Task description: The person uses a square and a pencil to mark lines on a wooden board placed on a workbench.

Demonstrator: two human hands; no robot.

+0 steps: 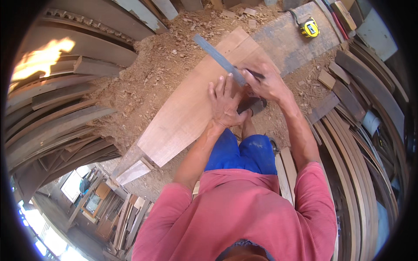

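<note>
Across a floor (167,78) thick with sawdust and shavings, a wide pale-brown wooden board (178,119) runs slantwise, its upper end away from the person and its lower end off to the left. The left hand (224,102) presses palm down on the board near its right edge, fingers extended and slightly spread, gripping nothing. Close beside it, the right hand (264,82) has its fingers curled around the near end of a flat grey straightedge (215,55), which lies slantwise over the board with its far end reaching past the board's left edge. A slim dark piece (256,74) shows at the right hand; whether it belongs to the straightedge, I cannot tell. Below the hands are a foot in a dark sandal, partly hidden, and the person's blue shorts (237,150) and red shirt (244,195).

Beyond the board's upper right side, a worn grey plank (300,48) carries a yellow and black tape measure (309,28), well apart from both hands. Stacked planks (65,89) line the left side, and more long boards (348,152) lie along the right.
</note>
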